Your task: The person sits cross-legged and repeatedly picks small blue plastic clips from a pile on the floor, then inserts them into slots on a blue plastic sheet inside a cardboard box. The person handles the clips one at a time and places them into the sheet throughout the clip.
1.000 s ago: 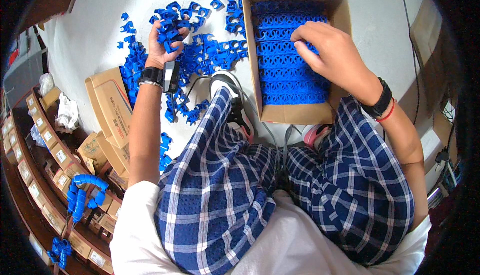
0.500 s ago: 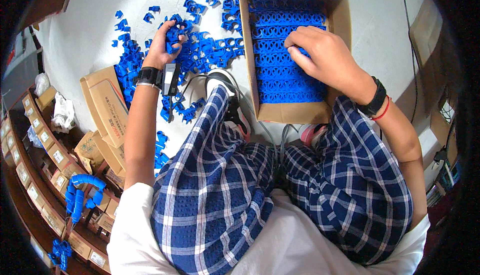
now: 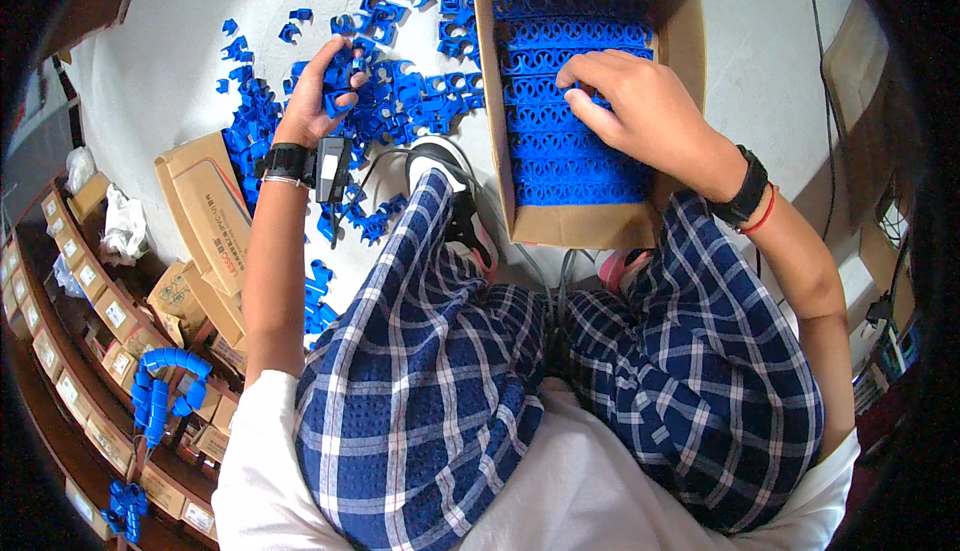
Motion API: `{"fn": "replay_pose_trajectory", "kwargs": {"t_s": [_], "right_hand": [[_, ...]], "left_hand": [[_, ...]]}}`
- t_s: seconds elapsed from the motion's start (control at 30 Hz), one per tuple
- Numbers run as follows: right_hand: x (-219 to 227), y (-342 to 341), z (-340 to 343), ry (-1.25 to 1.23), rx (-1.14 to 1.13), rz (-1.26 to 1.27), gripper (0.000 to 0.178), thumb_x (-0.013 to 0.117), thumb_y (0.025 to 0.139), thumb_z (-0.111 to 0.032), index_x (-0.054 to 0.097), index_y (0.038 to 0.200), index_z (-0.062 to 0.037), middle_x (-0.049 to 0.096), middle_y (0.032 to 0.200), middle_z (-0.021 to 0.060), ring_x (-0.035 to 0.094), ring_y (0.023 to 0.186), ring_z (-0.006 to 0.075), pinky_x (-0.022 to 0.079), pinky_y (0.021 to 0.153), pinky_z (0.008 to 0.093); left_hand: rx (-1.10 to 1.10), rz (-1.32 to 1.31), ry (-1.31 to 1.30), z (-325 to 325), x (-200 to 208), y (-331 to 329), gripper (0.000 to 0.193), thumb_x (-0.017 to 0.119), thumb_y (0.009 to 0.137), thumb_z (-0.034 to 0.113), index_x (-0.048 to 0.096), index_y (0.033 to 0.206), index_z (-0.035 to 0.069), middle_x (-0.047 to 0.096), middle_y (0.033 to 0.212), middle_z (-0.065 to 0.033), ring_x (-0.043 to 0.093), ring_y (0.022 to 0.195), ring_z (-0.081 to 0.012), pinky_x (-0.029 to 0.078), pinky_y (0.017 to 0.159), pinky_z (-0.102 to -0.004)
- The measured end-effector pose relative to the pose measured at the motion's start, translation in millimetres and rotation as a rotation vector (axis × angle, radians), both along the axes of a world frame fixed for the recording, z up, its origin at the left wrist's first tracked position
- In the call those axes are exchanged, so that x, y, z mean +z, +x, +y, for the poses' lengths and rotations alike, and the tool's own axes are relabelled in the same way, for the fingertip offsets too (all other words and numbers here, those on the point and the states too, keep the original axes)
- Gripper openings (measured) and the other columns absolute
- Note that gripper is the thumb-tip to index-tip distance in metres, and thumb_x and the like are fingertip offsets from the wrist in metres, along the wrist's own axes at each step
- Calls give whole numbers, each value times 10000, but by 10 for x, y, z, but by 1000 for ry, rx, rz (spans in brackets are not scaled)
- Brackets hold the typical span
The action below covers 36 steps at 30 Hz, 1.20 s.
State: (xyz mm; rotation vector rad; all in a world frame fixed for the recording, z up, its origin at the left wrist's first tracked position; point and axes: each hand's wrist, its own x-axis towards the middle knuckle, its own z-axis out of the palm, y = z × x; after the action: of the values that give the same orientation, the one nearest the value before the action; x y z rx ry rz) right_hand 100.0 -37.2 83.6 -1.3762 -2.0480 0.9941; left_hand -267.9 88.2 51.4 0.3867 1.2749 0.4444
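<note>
Blue plastic pipe clips (image 3: 575,141), open-ringed at the top, stand in neat rows in an open cardboard box (image 3: 590,228). My right hand (image 3: 645,116) is over these rows with its fingers curled and the thumb close to the forefinger. Whatever lies between those fingertips is hidden. To the left, my left hand (image 3: 312,101) is palm up, fingers bent round a few loose blue clips (image 3: 341,103). Beneath and around it, a scattered heap of the same clips (image 3: 250,123) covers the floor.
My shoe (image 3: 437,158) is between the heap and the box. A folded cardboard carton (image 3: 205,206) leans at the left, beside shelves of small boxes (image 3: 115,311). Cables (image 3: 480,191) run past my feet. Strung blue parts (image 3: 155,401) hang by the shelves.
My left hand has shifted slightly left and down, its palm turning with the clips in it. My right hand has slid a little left over the rows.
</note>
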Motion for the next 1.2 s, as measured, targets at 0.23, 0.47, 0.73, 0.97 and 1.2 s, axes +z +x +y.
{"fn": "replay_pose_trajectory", "kwargs": {"t_s": [0.23,0.47,0.73,0.97,1.2], "right_hand": [[42,-124,118,-258,-159,361,190,633,896,-155,636,1059,-57,658,820,94,656,732,195,528,672,313],[171,-90,258,-514,-96,879,372,596,975,-169,521,1310,-27,644,1024,45,626,928,108,527,863,266],[122,149,342,-522,-294,762,255,668,861,-76,630,1097,12,666,896,39,621,840,76,511,744,219],[50,751,385,-395,-437,317,226,613,844,-51,587,1067,-24,616,890,54,599,758,138,493,688,267],[-372,705,101,203,-108,-431,229,609,772,-78,650,997,-74,652,909,93,607,912,293,499,791,424]], "left_hand": [[-249,-497,73,45,542,618,245,524,993,354,493,1050,118,513,1019,-61,499,606,-116,288,331,-169],[-479,-649,121,-242,757,1357,299,550,969,388,481,982,98,520,953,-91,439,457,-85,266,331,-182],[-623,-537,93,-130,561,1628,288,538,980,371,490,1029,91,547,1052,-91,491,551,-84,283,371,-167],[-579,-315,76,-107,404,1847,222,519,995,337,504,1057,124,493,950,-39,484,539,-76,270,335,-175],[-1228,67,307,-368,237,2168,174,571,965,302,635,993,143,581,848,62,472,572,-27,321,414,-206]]}}
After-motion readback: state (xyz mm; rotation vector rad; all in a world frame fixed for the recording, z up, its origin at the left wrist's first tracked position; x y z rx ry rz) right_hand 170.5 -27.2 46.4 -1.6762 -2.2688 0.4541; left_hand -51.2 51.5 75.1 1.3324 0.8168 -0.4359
